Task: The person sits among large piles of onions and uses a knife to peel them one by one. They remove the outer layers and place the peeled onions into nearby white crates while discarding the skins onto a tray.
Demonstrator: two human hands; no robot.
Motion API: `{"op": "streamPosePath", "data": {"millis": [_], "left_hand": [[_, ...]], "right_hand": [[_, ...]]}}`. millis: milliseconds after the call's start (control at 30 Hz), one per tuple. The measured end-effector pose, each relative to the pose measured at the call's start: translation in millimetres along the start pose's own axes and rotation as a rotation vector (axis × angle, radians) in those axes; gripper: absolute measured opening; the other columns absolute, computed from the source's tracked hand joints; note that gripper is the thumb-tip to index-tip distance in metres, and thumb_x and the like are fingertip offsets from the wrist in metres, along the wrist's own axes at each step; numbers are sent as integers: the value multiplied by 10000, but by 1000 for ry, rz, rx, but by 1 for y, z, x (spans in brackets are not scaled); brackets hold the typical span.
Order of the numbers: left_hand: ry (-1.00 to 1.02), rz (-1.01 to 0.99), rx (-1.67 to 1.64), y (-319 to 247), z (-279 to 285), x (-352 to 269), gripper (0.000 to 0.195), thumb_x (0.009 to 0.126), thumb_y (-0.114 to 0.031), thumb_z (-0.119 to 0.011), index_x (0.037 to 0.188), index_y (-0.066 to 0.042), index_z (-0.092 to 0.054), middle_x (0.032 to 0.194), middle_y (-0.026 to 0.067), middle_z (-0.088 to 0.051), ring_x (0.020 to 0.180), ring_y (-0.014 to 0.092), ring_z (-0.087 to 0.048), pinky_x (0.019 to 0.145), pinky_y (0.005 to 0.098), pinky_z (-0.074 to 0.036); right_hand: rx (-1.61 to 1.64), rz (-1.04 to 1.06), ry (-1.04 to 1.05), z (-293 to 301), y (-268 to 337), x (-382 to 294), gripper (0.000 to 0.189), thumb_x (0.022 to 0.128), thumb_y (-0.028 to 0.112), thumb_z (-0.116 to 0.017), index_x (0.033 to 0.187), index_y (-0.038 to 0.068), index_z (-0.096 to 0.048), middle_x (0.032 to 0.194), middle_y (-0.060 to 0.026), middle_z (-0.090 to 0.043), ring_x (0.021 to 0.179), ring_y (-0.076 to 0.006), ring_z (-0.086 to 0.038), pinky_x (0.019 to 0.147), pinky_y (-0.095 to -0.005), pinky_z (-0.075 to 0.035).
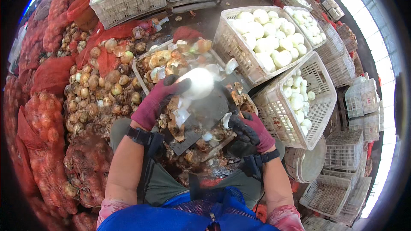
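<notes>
My left hand (pixel 154 99), in a maroon glove with dark fingers, holds a peeled white onion (pixel 199 83) above a crate heaped with onion skins. The onion's edge is blurred. My right hand (pixel 252 131), gloved alike, is closed around a narrow dark tool (pixel 228 98) that points up toward the onion. Blur keeps me from telling what kind of tool it is. Beside the right fingers is a pale piece of onion layer (pixel 226 120). Below the onion lies a dark flat board (pixel 208 107), strewn with peel scraps.
Unpeeled onions (pixel 93 83) lie heaped at left, beside red mesh sacks (pixel 45 141). A white plastic crate (pixel 221 38) of peeled onions stands at upper right. Nearer, a tilted crate (pixel 321 70) holds more. Round lidded tubs (pixel 310 160) and stacked crates (pixel 343 147) line the right.
</notes>
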State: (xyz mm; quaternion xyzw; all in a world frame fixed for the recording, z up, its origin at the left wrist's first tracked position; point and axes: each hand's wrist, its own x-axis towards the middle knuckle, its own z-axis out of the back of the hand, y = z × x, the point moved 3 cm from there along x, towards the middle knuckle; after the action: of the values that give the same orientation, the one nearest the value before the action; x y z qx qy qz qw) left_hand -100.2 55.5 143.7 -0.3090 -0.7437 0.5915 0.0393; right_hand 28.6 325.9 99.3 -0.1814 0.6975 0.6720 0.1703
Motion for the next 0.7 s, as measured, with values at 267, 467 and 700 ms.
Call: {"op": "streamPosePath", "data": {"millis": [267,467,700], "left_hand": [[-78,-177,-435,37,19,26,468,1040,-204,-448,1465,-9,-413,1468,74,-480,1333,186,-465,1131,321,-348],[-49,-225,-17,14,-4,30,463,1018,-243,-518,1405,8,-480,1361,67,-558,1256,154,-510,1076,292,-384],[-93,-80,73,22,9,29,450,960,-313,-607,1271,12,-592,1140,27,-634,1040,125,-569,932,268,-442]], "right_hand": [[345,-135,120,-10,17,-10,315,1006,325,-556,999,17,-623,637,15,-500,435,-57,-410,411,-222,-334],[604,-178,310,0,3,-10,307,1027,310,-519,1069,29,-636,672,14,-526,448,-59,-427,395,-221,-324],[69,-37,40,5,-1,-10,267,995,247,-582,1154,36,-622,805,-25,-648,591,-96,-580,490,-224,-423]]}}
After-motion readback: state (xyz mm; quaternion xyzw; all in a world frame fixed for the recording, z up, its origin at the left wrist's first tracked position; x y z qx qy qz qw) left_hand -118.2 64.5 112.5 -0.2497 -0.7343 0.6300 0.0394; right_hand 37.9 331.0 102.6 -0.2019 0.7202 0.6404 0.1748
